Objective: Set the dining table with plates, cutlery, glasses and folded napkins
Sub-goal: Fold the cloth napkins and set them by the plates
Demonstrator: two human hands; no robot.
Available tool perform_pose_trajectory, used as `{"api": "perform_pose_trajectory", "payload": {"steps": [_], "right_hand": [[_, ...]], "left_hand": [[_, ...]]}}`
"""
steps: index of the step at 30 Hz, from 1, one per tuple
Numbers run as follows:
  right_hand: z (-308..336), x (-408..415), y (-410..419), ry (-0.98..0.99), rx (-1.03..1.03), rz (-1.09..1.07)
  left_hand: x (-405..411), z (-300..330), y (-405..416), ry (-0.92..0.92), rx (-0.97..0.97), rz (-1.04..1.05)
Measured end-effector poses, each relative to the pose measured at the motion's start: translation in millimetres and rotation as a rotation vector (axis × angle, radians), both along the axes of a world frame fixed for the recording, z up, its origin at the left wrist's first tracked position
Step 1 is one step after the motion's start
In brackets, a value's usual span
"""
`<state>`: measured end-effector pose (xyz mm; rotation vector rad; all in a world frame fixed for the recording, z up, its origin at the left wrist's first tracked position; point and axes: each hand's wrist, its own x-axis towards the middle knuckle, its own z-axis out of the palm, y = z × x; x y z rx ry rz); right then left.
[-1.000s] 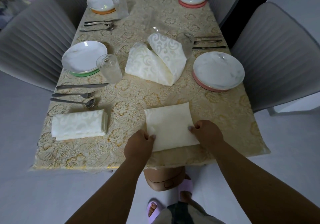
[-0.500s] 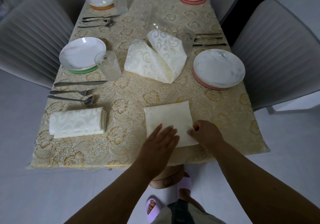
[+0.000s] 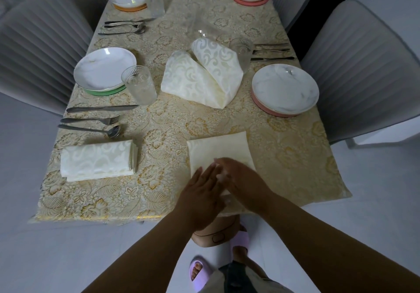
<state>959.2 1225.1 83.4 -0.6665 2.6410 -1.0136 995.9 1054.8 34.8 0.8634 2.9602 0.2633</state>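
Four place settings lay on the table (image 3: 295,161), which was covered by a gold-patterned cloth; chairs (image 3: 363,65) stood along both sides, presumably one per plate. Near left plate (image 3: 104,68) sat on a green mat, with a glass (image 3: 139,84) just beside it and knife, fork and spoon (image 3: 91,129) below, then a folded napkin (image 3: 97,161) nearest the edge. Near right plate (image 3: 285,88) had cutlery and a glass beyond it but no napkin, likely the one now being prepared. A loose heap of napkins (image 3: 200,74) lay mid-table as stock. The flat napkin (image 3: 218,149) lay at the near edge, within easy reach. Left hand (image 3: 204,192) rested on its near part, fingers straight, gripping nothing, apparently smoothing or pressing a crease. Right hand (image 3: 236,174) overlapped it, blurred; grip could not be told.
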Motion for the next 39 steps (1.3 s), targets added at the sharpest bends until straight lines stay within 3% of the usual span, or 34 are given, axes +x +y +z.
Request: {"api": "perform_pose_trajectory", "payload": {"steps": [2, 5, 9, 15, 20, 25, 29, 33, 39], "right_hand": [[-19.4, 6.1, 7.1, -0.028, 0.091, 0.08], [-38.2, 7.4, 30.5, 0.181, 0.305, 0.158], [-38.7, 4.0, 42.7, 0.356, 0.418, 0.205], [-33.0, -6.2, 44.8, 0.351, 0.413, 0.204], [-24.3, -22.0, 52.0, 0.103, 0.237, 0.091], [-6.6, -42.9, 55.8, -0.109, -0.026, -0.086], [-7.0, -61.0, 47.1, -0.248, -0.118, -0.358], [-11.3, -77.3, 32.6, -0.207, -0.01, -0.489], [-13.3, -83.3, 17.1, -0.104, 0.298, -0.547]], "left_hand": [[0.4, -0.2, -0.8, -0.017, 0.003, 0.008], [-1.0, -0.9, -7.5, -0.029, -0.024, 0.033], [-3.4, 2.0, -22.2, -0.025, -0.045, 0.042], [-9.0, 5.7, -30.0, -0.078, -0.029, 0.087], [-11.6, 5.1, -40.6, 0.079, 0.115, 0.045], [-23.8, 29.3, -33.5, -0.237, 0.47, 0.526], [-43.8, 32.9, -19.9, -0.231, 0.635, 0.811], [-55.2, 26.7, -7.9, -0.148, 0.601, 0.952], [-74.5, 26.0, 4.8, -0.138, 0.244, 1.077]]}}
